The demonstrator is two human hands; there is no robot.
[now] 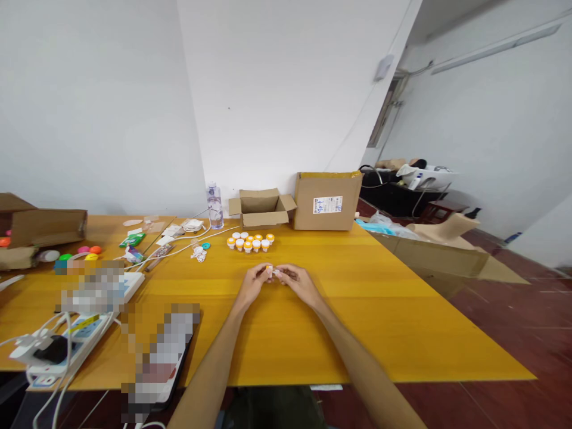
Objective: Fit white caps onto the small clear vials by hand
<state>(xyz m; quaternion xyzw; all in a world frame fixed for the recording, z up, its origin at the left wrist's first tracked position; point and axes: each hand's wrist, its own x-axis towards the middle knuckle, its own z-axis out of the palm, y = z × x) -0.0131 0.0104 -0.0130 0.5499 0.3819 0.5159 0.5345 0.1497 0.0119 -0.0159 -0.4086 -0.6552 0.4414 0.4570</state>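
Over the middle of the yellow wooden table [357,333], my left hand [252,287] pinches a small orange-and-white piece [269,270]. My right hand [300,283] comes in from the other side, its fingers closed on a small white part [277,273] right beside that piece. Whether the two parts touch is too small to tell. Just beyond my hands stands a tight cluster of several small orange-and-white round-topped pieces [248,245].
At the back are an open cardboard box [263,220], a large closed carton [328,205] and a clear bottle [215,205]. Power strips [89,333] with cables and a blurred phone-like device [165,357] lie left. Another box [49,227] with colourful balls stands far left.
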